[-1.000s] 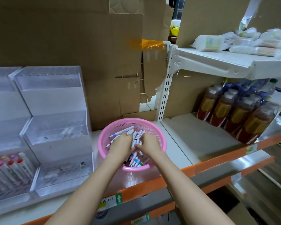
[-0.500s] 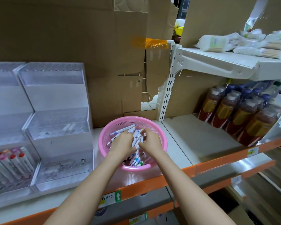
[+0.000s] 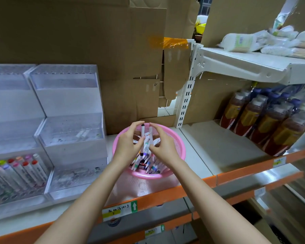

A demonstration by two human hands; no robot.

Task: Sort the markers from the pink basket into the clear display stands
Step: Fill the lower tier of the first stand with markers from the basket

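Left hand [image 3: 128, 144]: raised over the far half of the basket, fingers curled, pinching a black-tipped marker [image 3: 142, 136] upright between forefinger and thumb.
Right hand [image 3: 164, 145]: just beside the left, fingers arched, clamped on a white marker [image 3: 151, 137]. It is also upright, and the two barrels stand side by side.
Pink basket [image 3: 180, 145]: on the shelf near its front edge, just right of the stands; loose markers [image 3: 149, 164] are heaped inside, with caps of mixed colours.
Right display stand [image 3: 69, 124]: clear, three stepped tiers; pale items lie in the middle tier, too blurred to tell.
Left display stand [image 3: 9, 120]: touching the right one; the near tier holds stored markers [image 3: 23, 170], tilted back — red, pink and green caps.
Bottles [image 3: 264, 127]: brown contents, yellow labels — grouped on the bay to the right.
Upper shelf [image 3: 245, 67]: white, far right, carrying wrapped packets [image 3: 239, 41].
Cardboard [image 3: 77, 36]: sheets lining the back.
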